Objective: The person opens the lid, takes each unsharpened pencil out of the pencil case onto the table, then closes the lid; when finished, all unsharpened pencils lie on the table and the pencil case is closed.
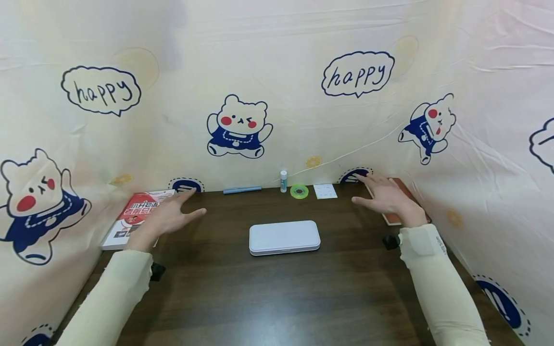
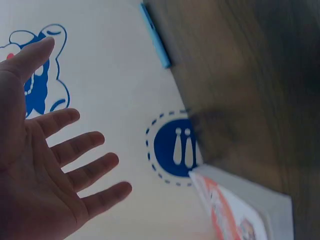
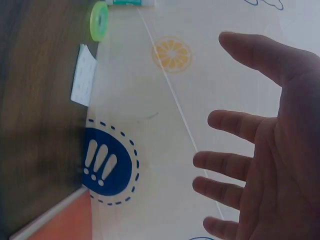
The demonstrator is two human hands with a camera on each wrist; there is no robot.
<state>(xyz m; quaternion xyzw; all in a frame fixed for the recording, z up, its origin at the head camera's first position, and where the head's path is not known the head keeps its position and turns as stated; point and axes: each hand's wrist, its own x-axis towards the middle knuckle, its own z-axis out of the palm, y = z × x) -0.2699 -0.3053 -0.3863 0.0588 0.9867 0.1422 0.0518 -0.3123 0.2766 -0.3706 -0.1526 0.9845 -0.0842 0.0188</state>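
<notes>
My left hand (image 1: pixel 169 214) hovers with spread fingers above a red and white book (image 1: pixel 130 218) at the table's left side. In the left wrist view its palm and straight fingers (image 2: pixel 90 150) show nothing held. Over at the right, my right hand (image 1: pixel 385 194) is stretched out above a reddish-brown book (image 1: pixel 403 192), partly covering it in the head view. The right wrist view shows that hand's fingers (image 3: pixel 222 165) apart, with nothing between them. Between the hands, a closed white pencil case (image 1: pixel 284 237) lies flat on the dark wooden table (image 1: pixel 277 298).
Along the back edge lie a blue pen-like stick (image 1: pixel 242 190), an upright glue stick (image 1: pixel 283 181), a roll of green tape (image 1: pixel 299 191) and a small white paper (image 1: pixel 325 191). A printed cloth (image 1: pixel 173 134) hangs around the table's back and sides.
</notes>
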